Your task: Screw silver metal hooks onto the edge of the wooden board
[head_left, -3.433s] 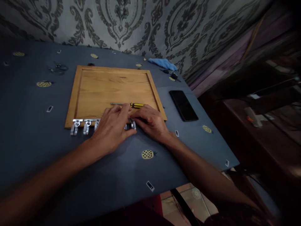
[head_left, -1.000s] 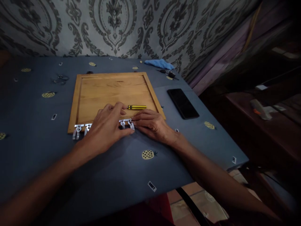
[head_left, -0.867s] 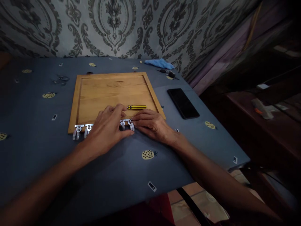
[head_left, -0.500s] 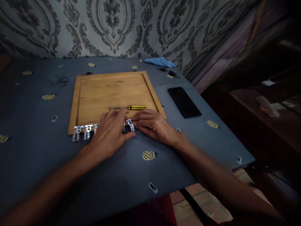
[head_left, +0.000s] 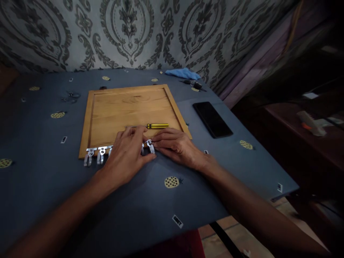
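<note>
A silver metal hook rail lies along the near edge of a framed wooden board, its hooks hanging towards me. My left hand covers the rail's middle, fingers over the board's edge and thumb below the hooks; it is closed on the rail. At the rail's right end, the fingers of my right hand are bunched together against the last hook; what lies under the fingertips is hidden. Just beyond both hands, a screwdriver with a yellow and black handle rests on the board.
A black phone lies right of the board. Farther back are a blue cloth and a dark, slender tool. Small metal items, hard to make out, sit left of the board. The patterned tablecloth ends at the right.
The whole scene sits slightly lower in view as the camera tilts. Both hands stay at the hook rail with hardly any movement.
</note>
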A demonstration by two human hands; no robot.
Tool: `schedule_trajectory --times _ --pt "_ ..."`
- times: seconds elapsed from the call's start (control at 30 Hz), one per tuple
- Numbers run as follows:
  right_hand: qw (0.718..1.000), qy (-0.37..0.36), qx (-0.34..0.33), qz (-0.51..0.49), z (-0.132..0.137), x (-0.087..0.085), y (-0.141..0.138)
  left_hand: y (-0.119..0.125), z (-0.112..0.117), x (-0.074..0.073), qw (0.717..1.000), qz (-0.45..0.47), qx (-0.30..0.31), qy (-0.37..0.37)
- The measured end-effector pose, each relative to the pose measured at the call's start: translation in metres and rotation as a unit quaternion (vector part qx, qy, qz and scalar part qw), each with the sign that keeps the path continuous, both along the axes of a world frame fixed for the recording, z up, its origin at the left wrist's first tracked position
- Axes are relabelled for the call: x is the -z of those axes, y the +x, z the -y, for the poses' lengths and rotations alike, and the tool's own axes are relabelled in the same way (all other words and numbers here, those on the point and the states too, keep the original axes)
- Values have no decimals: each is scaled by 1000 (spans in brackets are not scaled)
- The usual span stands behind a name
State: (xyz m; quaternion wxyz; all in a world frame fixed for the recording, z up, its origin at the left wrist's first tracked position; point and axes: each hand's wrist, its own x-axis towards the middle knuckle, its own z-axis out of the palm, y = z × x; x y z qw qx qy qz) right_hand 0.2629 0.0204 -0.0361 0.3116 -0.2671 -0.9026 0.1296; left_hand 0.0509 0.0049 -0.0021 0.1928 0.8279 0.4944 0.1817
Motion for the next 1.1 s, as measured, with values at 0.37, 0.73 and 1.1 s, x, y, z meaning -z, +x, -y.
schedule_trajectory --times 0.37,0.73,1.1 --pt "983 5 174 -49 -11 -3 12 -1 -1 1 1000 0 5 12" --pt "974 9 204 94 -23 8 11 0 0 2 1000 1 -2 17" --pt "979 -2 192 65 -23 8 12 2 -1 0 1000 -7 -14 -5"
